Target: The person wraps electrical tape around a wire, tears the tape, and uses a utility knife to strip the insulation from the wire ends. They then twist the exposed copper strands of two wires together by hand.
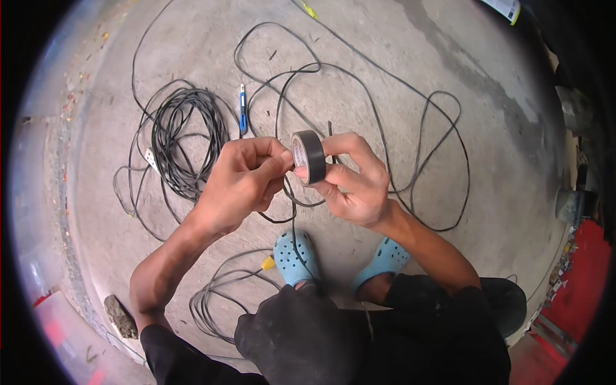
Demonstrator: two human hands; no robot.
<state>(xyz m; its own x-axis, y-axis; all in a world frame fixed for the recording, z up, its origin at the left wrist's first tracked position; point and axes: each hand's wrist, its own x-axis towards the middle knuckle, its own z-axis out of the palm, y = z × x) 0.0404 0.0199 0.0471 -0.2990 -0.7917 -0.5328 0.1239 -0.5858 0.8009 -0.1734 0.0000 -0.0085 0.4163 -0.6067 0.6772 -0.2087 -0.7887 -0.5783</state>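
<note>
While holding up a roll of black electrical tape (314, 158) with the thumb and fingers of the right hand (359, 183), spread only as wide as its rim, pressing together the thumb and index fingertip of the left hand (240, 176), just at its left face. Cannot tell if pinching the tape end there. Beneath both hands, can see loose loops of black cable (468, 173) on the concrete floor (513, 212), and, just beyond the left hand, a blue utility knife (243, 115). Farther left, can see a thick coil of black cable (168, 144) with a white socket (151, 158) at its left edge. On the near side, can find two light-blue clogs (294, 253), with cable crossing over the left one, and, beside it, a yellow connector (268, 262).
</note>
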